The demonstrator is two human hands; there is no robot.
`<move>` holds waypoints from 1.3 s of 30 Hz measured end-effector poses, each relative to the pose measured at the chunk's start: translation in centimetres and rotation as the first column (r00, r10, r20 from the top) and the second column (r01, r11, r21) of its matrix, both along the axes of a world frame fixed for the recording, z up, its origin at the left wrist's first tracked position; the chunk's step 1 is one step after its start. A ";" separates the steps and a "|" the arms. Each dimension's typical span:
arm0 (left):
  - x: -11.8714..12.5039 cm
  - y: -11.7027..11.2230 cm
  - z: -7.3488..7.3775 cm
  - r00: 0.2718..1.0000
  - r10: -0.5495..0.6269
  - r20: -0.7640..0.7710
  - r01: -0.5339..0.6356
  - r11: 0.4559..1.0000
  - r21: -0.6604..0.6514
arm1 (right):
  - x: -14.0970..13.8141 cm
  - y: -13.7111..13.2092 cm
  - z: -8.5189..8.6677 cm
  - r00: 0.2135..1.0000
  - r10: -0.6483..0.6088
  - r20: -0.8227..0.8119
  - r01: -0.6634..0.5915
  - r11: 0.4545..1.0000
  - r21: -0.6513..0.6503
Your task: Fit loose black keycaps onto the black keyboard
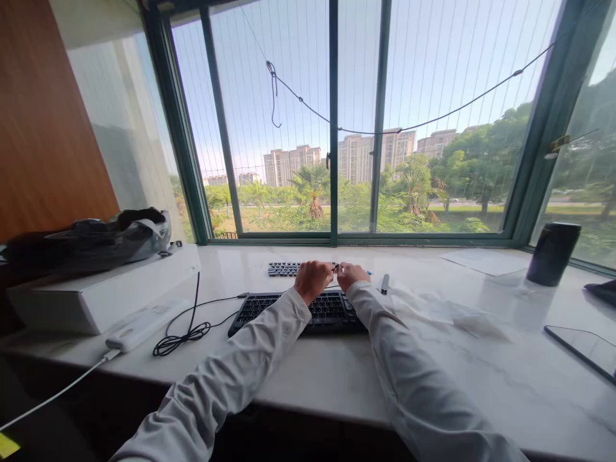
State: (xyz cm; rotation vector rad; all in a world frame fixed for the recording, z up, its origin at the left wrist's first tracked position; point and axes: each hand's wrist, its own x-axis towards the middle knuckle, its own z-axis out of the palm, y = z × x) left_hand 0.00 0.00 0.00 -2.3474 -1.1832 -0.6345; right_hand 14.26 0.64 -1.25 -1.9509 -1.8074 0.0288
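Note:
My left hand (312,280) and my right hand (351,274) meet just above the far edge of a black keyboard (269,309) on a white marble counter (308,372). Both hands have their fingers curled and pinch a small dark object (336,267) between them; it is too small to name. A second keyboard strip (283,269) lies just behind the hands. Both arms wear white sleeves.
A black cable (185,333) coils left of the keyboard beside a white power strip (144,324). A white box (96,292) with a dark bag (91,240) sits far left. A marker (384,283), paper (486,262), a dark cylinder (552,253) and a tablet (582,346) lie right.

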 end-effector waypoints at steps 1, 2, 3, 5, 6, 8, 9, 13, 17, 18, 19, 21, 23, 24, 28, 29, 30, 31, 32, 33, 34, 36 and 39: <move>-0.4 -0.3 0.0 1.000 0.000 0.022 0.000 1.000 -0.002 | -0.2 0.1 0.1 0.999 0.029 -0.014 -0.029 1.000 0.000; -0.7 -0.4 -0.1 0.999 -0.003 0.045 0.003 1.000 -0.004 | -0.4 0.2 0.3 0.998 0.061 -0.027 -0.061 0.998 -0.001; -1.0 -0.5 -0.1 0.998 -0.012 0.066 0.013 1.000 -0.007 | -0.4 0.3 0.5 0.995 0.096 -0.040 -0.096 0.995 -0.003; -1.4 -0.5 -0.2 0.994 -0.057 0.097 0.059 0.998 -0.015 | 0.0 0.2 0.8 0.982 0.177 -0.068 -0.177 0.984 0.003; -1.6 -0.5 -0.3 0.991 -0.086 0.104 0.088 0.996 -0.020 | 0.4 0.1 1.0 0.973 0.216 -0.080 -0.216 0.976 0.013; -1.7 -0.5 -0.4 0.984 -0.140 0.107 0.144 0.989 -0.029 | 1.4 -0.2 1.1 0.917 0.331 -0.222 -0.325 0.944 0.063; -1.7 -0.5 -0.5 0.981 -0.165 0.099 0.169 0.985 -0.031 | 2.0 -0.4 1.1 0.875 0.375 -0.306 -0.368 0.926 0.084; -2.0 -0.6 -0.8 0.968 -0.249 0.030 0.250 0.968 -0.035 | 3.6 -1.0 -0.1 0.810 0.485 -0.328 -0.492 0.868 0.069; -2.4 -0.4 -1.0 0.944 -0.330 0.010 0.329 0.936 -0.129 | 4.3 -1.0 -1.9 0.747 0.554 -0.366 -0.589 0.808 0.021; -2.6 -0.4 -1.0 0.932 -0.360 0.038 0.361 0.917 -0.172 | 4.5 -1.0 -2.3 0.726 0.575 -0.377 -0.626 0.779 -0.018; -2.7 -0.3 -1.0 0.919 -0.387 0.075 0.394 0.893 -0.216 | 4.7 -0.9 -2.5 0.711 0.582 -0.394 -0.649 0.759 -0.051; -3.0 -0.2 -0.9 0.889 -0.422 0.176 0.457 0.837 -0.301 | 5.2 -0.9 -2.8 0.687 0.588 -0.428 -0.682 0.725 -0.097; -3.4 0.0 -0.6 0.871 -0.426 0.245 0.490 0.789 -0.371 | 5.4 -1.0 -2.8 0.674 0.602 -0.428 -0.696 0.712 -0.094; -3.6 0.1 -0.5 0.861 -0.432 0.270 0.509 0.749 -0.424 | 5.5 -1.1 -2.7 0.676 0.604 -0.422 -0.697 0.711 -0.098; -4.3 0.5 -0.1 0.841 -0.418 0.344 0.540 0.617 -0.573 | 5.1 -1.5 -2.6 0.643 0.615 -0.456 -0.725 0.681 -0.103; -4.3 0.6 -0.1 0.843 -0.410 0.348 0.536 0.598 -0.595 | 5.0 -1.6 -2.6 0.634 0.615 -0.469 -0.732 0.673 -0.108; -4.4 0.6 -0.1 0.848 -0.403 0.345 0.529 0.586 -0.614 | 4.9 -1.7 -2.6 0.626 0.619 -0.474 -0.740 0.663 -0.113; -4.4 0.7 -0.1 0.853 -0.399 0.336 0.519 0.580 -0.628 | 4.8 -1.8 -2.6 0.623 0.626 -0.470 -0.747 0.654 -0.121; -4.4 0.7 -0.2 0.859 -0.396 0.324 0.508 0.582 -0.635 | 4.8 -2.0 -2.6 0.626 0.636 -0.451 -0.751 0.648 -0.129; -4.4 0.6 -0.3 0.866 -0.395 0.308 0.496 0.590 -0.637 | 4.7 -2.1 -2.7 0.640 0.644 -0.418 -0.746 0.652 -0.137; -4.3 0.6 -0.4 0.872 -0.395 0.290 0.484 0.603 -0.633 | 4.7 -2.3 -2.6 0.662 0.649 -0.375 -0.732 0.666 -0.140; -4.2 0.6 -0.6 0.885 -0.393 0.251 0.459 0.635 -0.622 | 4.6 -2.7 -2.6 0.709 0.649 -0.275 -0.697 0.705 -0.133; -4.0 0.5 -0.9 0.892 -0.396 0.217 0.441 0.657 -0.611 | 4.4 -3.1 -2.4 0.757 0.637 -0.146 -0.652 0.751 -0.103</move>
